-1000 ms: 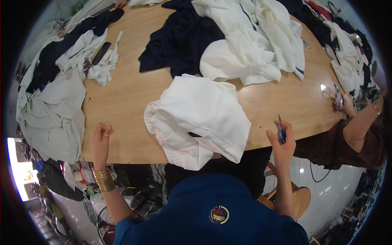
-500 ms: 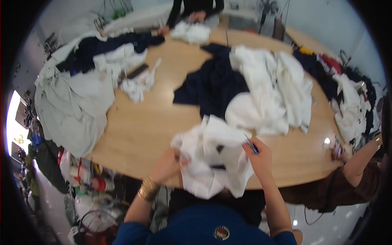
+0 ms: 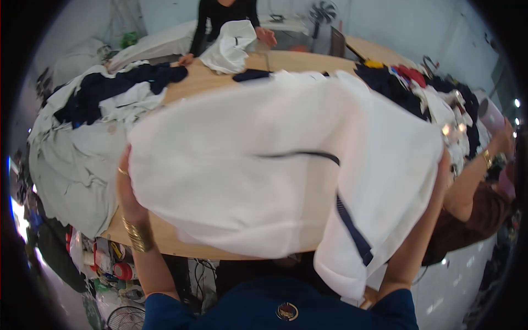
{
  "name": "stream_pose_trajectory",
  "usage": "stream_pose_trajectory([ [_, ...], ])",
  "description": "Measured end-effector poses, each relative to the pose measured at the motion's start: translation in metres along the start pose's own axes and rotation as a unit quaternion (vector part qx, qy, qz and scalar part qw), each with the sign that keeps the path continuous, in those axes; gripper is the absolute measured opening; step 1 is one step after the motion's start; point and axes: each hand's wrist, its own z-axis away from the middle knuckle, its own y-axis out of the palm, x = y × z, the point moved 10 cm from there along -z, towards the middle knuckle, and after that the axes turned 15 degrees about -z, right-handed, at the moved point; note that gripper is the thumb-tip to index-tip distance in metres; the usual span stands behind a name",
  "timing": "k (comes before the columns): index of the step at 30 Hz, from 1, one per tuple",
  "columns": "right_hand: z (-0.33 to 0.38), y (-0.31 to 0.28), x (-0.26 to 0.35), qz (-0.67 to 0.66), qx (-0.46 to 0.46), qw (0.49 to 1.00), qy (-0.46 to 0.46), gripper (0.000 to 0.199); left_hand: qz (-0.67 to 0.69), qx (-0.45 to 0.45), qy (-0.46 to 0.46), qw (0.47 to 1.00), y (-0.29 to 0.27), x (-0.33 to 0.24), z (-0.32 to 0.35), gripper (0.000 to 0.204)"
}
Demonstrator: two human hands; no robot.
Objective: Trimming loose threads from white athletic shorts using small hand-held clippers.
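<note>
Grip, left: our left hand is closed on the left edge of the white garment, fingers tucked behind the cloth, ring and gold bangles showing.
Grip, right: our right hand pinches the garment's right edge near the top; most of the hand is hidden by cloth, so we cannot tell how the fingers lie.
Garment position: held up and spread between both hands, above the near edge of the wooden table, hiding much of it.
Long axis: runs left to right, hand to hand; the lower right corner hangs down toward us.
Trim: a dark blue band runs down the hanging part; a thin dark line crosses the middle.
Nearer hand: both at the ends, neither closer to the middle.
Left of garment: pale grey cloth pile, dark navy clothes farther off.
Far side: another person holds up a white piece.
Right: a co-worker's arm with a bracelet, beside mixed dark and red clothes.
</note>
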Motion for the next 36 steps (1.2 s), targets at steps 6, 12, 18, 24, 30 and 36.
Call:
stream_pose_trajectory([
  [6,0.004,-0.066,-0.126,0.062,-0.114,0.979,0.157,0.018,0.234,0.143,-0.315,0.909,0.118,0.148,0.006,0.03],
  [12,0.066,-0.092,-0.126,0.324,-0.05,0.928,0.177,0.024,-0.026,0.219,-0.29,0.931,0.123,0.185,0.087,0.048],
  [18,0.154,-0.11,-0.162,0.377,-0.027,0.898,0.225,0.022,-0.101,0.217,-0.287,0.928,0.095,0.165,0.116,0.045],
  [24,0.203,-0.063,-0.2,0.392,0.107,0.84,0.359,0.019,-0.061,0.189,-0.225,0.954,0.105,0.097,0.107,0.036],
  [30,0.172,0.069,-0.167,0.143,0.197,0.917,0.315,0.007,-0.024,0.414,0.118,0.903,0.225,-0.115,0.163,0.057],
  [36,0.152,0.021,-0.125,0.125,0.063,0.966,0.219,0.015,0.014,0.438,0.052,0.897,0.271,-0.062,0.171,0.021],
])
